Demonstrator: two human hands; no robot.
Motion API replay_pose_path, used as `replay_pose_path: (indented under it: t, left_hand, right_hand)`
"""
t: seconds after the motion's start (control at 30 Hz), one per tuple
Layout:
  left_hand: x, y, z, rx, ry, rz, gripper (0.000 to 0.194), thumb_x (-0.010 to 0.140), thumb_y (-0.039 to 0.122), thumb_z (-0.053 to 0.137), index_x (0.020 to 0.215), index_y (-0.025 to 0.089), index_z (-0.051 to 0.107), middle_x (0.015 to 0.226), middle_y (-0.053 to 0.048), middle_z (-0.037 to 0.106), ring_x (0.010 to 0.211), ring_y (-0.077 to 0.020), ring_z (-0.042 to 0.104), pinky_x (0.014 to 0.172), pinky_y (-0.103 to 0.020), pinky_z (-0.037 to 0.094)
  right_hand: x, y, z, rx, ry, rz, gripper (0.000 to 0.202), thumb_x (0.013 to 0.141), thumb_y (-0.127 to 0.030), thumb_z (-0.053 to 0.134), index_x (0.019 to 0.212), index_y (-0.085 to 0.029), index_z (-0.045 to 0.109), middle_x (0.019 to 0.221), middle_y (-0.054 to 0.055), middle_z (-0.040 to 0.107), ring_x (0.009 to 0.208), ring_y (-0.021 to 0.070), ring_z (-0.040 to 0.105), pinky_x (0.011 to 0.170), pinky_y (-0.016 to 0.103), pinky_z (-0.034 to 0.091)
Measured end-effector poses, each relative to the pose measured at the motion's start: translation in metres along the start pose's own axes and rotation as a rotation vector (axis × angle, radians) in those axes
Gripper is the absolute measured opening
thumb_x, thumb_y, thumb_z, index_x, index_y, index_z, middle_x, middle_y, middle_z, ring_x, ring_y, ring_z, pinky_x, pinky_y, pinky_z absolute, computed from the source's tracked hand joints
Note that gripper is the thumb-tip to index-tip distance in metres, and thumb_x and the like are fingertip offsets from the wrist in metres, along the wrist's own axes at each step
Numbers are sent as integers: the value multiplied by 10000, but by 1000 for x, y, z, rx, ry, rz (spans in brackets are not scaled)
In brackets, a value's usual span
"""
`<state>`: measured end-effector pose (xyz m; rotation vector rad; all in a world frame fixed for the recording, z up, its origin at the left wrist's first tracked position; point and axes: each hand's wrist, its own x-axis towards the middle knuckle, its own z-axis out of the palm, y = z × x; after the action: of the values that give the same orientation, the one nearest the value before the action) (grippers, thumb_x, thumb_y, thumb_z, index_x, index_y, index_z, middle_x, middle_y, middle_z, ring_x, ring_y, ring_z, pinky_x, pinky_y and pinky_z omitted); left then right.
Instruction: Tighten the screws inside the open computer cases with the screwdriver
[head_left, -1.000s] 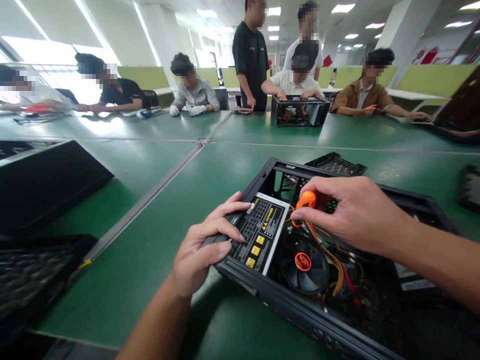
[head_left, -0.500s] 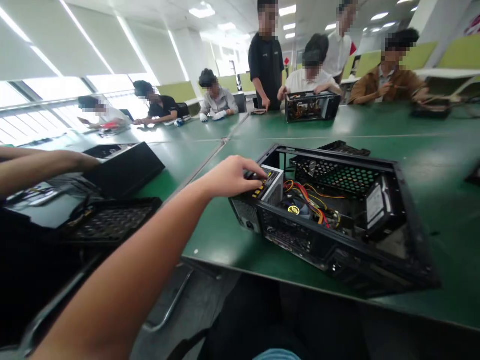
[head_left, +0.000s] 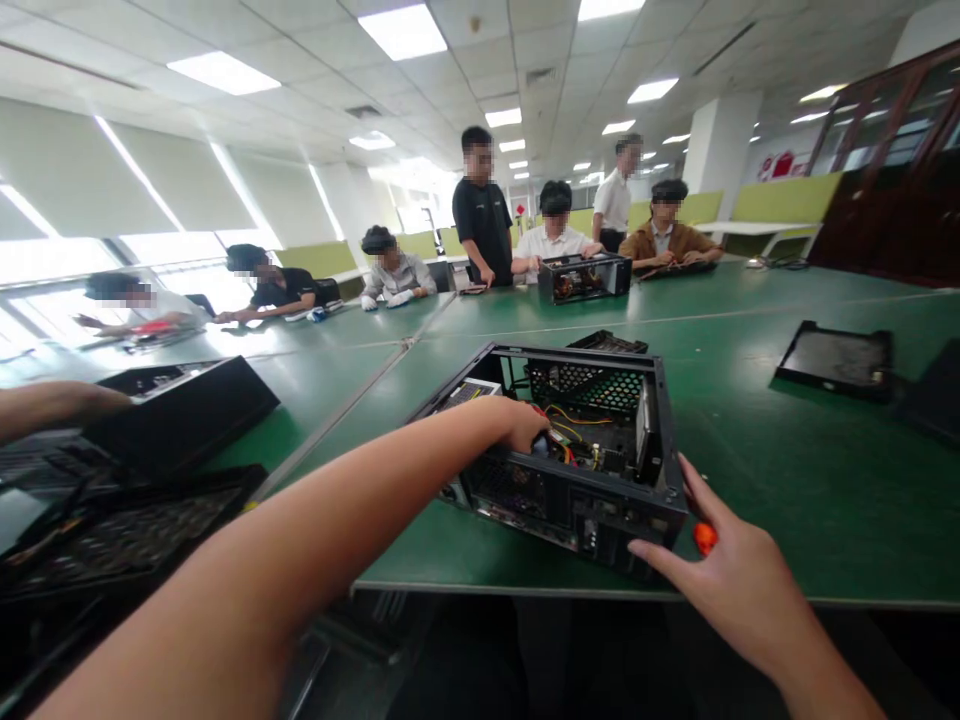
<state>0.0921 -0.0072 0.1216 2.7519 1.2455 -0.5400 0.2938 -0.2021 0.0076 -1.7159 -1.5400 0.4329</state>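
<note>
An open black computer case [head_left: 525,488] lies on the green table, with the power supply [head_left: 474,391] at its left end, a drive [head_left: 645,425] at its right end and coloured wires [head_left: 574,425] between them. My left hand [head_left: 523,424] reaches over the near rim into the case, its fingers curled; their tips and whatever they hold are hidden. Thumb in front and fingers along the side, my right hand [head_left: 731,565] grips the case's right corner. An orange object [head_left: 705,538] shows beside its palm, partly covered.
On the green table [head_left: 750,400], a black tray-like part [head_left: 836,358] lies to the right. Another black case [head_left: 184,410] stands at left, with a person's arm [head_left: 60,408] over it. Several people sit or stand across the table, one behind an open case [head_left: 585,278].
My left hand has left the power supply and moved right, down into the case. My right hand has come into view at the case's right corner. The camera view has tilted up and turned right.
</note>
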Motion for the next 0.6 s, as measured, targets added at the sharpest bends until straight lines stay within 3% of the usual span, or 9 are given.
replay_pose_path:
  t: [0.1,0.17,0.23,0.33,0.43,0.5,0.6]
  left_hand:
    - [1,-1,-20,24,71,-18,835,480,507,811,1232,183,646,1075,-159,739,945,-347,688,810,-381,523]
    - [7,2,-34,9,170,-29,992,576,641,722,1392,132,481,1280,-213,635,1123,-372,618,906,-406,483]
    - [13,9,-44,-24,235,-47,1012,693,726,583,1443,77,384,1386,-251,539,1218,-374,559,949,-408,452]
    - [0,23,-47,-91,236,-42,818,864,729,288,1201,67,630,1193,-220,674,1064,-322,655,839,-356,483]
    - [-41,38,-28,-273,213,102,823,909,701,88,845,182,724,824,-76,741,756,-214,696,653,-291,475]
    - [-70,43,-5,-298,313,161,687,883,730,255,806,207,693,766,-52,712,707,-211,672,624,-301,450]
    - [-93,36,33,-162,619,9,491,760,691,573,812,206,637,832,-79,687,809,-267,653,723,-351,445]
  right_hand:
    - [7,3,5,106,-23,20,954,778,-563,689,1534,-153,275,1305,98,641,1192,261,608,978,342,488]
    - [11,2,7,171,-39,11,944,771,-537,706,1523,-140,297,1322,89,630,1190,249,607,1011,339,460]
    - [15,-1,10,193,-47,-2,957,754,-510,728,1521,-132,299,1319,86,633,1178,252,612,1018,347,452]
    - [22,-7,16,179,-40,-21,959,721,-459,757,1509,-117,330,1206,83,701,1071,257,662,964,348,491]
    - [31,-17,27,187,-23,-54,933,702,-396,762,1496,-111,364,1017,55,757,938,252,692,863,329,538]
    - [38,-28,37,201,-33,-65,931,704,-370,750,1501,-102,351,955,49,757,897,252,692,804,315,547]
    - [51,-51,56,198,-81,-67,930,720,-375,729,1508,-84,330,950,78,745,894,264,689,764,311,535]
